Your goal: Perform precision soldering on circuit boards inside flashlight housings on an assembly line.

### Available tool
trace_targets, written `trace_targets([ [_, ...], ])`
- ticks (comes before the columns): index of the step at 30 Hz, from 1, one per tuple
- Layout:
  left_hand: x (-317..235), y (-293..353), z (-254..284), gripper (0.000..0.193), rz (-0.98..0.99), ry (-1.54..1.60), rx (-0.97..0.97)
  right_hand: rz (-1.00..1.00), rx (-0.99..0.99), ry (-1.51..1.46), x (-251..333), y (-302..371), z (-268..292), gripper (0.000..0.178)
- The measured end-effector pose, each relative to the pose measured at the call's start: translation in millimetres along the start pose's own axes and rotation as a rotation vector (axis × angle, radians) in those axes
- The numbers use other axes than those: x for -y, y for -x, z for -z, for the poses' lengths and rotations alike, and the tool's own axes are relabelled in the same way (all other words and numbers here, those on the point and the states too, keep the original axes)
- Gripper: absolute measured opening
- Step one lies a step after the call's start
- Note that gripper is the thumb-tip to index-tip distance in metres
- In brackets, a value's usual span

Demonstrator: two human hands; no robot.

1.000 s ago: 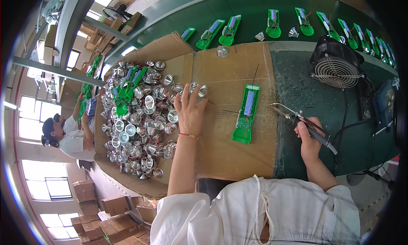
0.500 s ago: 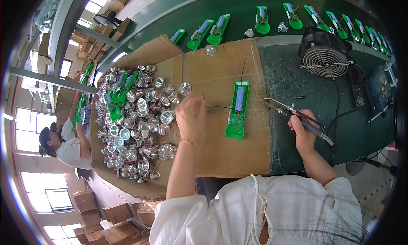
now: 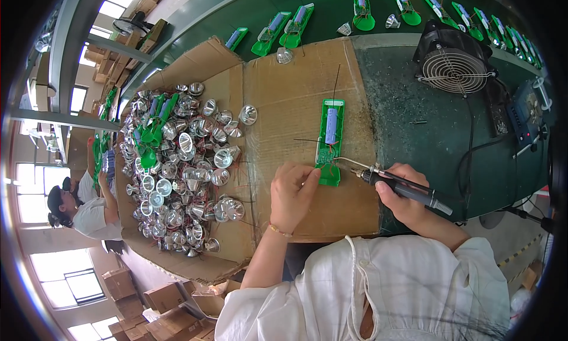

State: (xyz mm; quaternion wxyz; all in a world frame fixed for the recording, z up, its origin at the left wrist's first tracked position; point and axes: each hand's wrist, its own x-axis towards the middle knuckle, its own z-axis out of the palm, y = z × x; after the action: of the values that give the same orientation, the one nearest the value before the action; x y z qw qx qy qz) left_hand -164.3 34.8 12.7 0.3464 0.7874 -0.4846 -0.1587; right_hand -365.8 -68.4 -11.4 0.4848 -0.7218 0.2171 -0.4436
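A green plastic housing point(image 3: 328, 174) lies on the cardboard sheet in front of me. It holds a purple cylindrical battery point(image 3: 332, 126) and a small green circuit board point(image 3: 326, 155), and thin dark wires stick out from it. My left hand point(image 3: 293, 192) is closed in a pinch at the housing's lower left edge, beside the board; what the fingertips hold is hidden. In my right hand point(image 3: 405, 193) is a black-handled soldering iron point(image 3: 408, 190) with a thin metal feed tube point(image 3: 354, 162). The tube's end reaches over the circuit board; I cannot tell whether it touches.
At left, a cardboard box point(image 3: 241, 74) holds many silver reflector cups point(image 3: 185, 142) with wires and some green housings. More housings point(image 3: 363, 18) line the far green surface. A black fan point(image 3: 454, 68) and a blue bench unit point(image 3: 523, 125) stand at right. Another person point(image 3: 97, 208) sits at far left.
My left hand has come right and nearer me, to the housing's edge. The right hand has brought the soldering iron leftward until its feed tube is over the circuit board. The view has shifted slightly.
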Motion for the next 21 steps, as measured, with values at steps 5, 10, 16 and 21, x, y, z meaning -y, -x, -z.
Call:
trace_targets([
  [5, 4, -2, -10, 0.009, 0.055, 0.151, -0.003, -0.089, -0.011, 0.033, 3, -2, -4, 0.014],
  [10, 3, -3, -10, 0.01, 0.086, 0.165, 0.003, -0.187, -0.018, -0.008, 5, -2, -6, 0.015],
  [16, 2, -3, -11, 0.01, 0.078, 0.153, -0.052, -0.128, -0.062, 0.031, -1, -3, -9, 0.014],
  [21, 4, -3, -19, 0.009, -0.007, 0.094, -0.127, -0.242, 0.007, -0.008, 2, -5, -11, 0.015],
])
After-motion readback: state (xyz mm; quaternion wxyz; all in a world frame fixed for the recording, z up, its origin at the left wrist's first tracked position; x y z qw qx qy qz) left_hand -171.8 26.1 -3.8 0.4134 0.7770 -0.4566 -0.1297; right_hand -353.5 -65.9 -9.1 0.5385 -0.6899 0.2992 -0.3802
